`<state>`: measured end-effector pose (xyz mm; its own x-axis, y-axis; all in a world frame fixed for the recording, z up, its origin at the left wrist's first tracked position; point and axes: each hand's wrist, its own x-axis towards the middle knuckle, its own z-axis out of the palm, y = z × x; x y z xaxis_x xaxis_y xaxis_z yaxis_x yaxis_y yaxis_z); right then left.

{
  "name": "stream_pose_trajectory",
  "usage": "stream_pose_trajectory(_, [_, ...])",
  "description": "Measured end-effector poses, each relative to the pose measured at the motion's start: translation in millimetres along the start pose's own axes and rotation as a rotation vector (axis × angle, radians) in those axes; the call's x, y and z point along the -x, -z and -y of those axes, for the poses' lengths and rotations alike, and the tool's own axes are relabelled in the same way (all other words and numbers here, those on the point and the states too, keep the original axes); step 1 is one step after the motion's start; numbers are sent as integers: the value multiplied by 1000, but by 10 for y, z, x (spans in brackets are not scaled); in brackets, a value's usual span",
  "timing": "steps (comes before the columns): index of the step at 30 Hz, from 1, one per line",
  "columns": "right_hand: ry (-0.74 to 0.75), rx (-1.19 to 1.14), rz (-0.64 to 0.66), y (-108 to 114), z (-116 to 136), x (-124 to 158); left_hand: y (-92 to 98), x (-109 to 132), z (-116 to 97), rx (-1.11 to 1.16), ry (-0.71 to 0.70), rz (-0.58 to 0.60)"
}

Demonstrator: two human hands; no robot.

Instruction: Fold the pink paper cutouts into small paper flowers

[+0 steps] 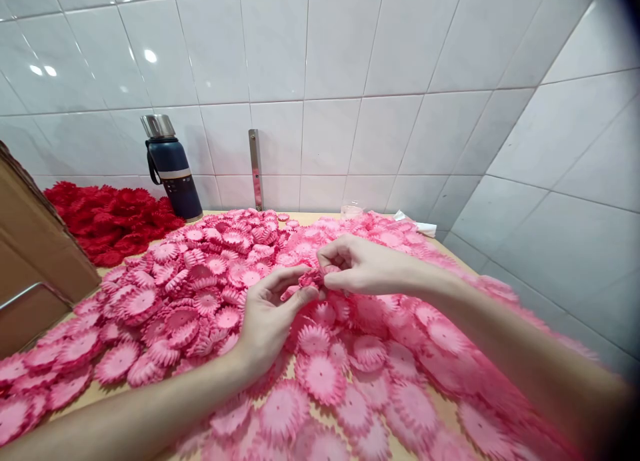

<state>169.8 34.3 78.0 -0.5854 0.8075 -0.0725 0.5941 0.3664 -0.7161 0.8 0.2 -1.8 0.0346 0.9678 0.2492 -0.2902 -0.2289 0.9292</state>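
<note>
The tan tabletop is mostly covered by pink flower-shaped pieces, heaped in front of the blue bottle and spread far to its right. Small bare patches can be seen between them. The bottle is stood up on its base. Red pieces are piled just to the bottle's left. A brown cardboard box is set farther left of it. Well to the bottle's right, a clear cup and something white are partly hidden by pink pieces.

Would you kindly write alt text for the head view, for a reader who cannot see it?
A person's left hand and right hand hold a small crinkled pink piece over a table strewn with pink frilled discs. Behind are a dark blue bottle, a red pile and a tiled wall.
</note>
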Motion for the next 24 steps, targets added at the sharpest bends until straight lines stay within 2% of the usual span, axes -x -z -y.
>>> stream_pose_trajectory(5, [-4, -129, 15, -11, 0, -2, 19, -12, 23, -24, -30, -7])
stream_pose_trajectory(13, [6, -447, 152, -33, -18, -10, 41, -20, 78, 26, 9, -25])
stream_pose_trajectory(18, [29, -490, 216, 18, -29, 12, 48, -46, 75, 79, 55, -74])
stream_pose_trajectory(21, [70, -413, 166, 72, -1, 47, 48, -63, 76, 187, 116, -128])
stream_pose_trajectory(24, [40, -183, -6, 106, 42, 79, 36, -60, 61, 188, 124, -90])
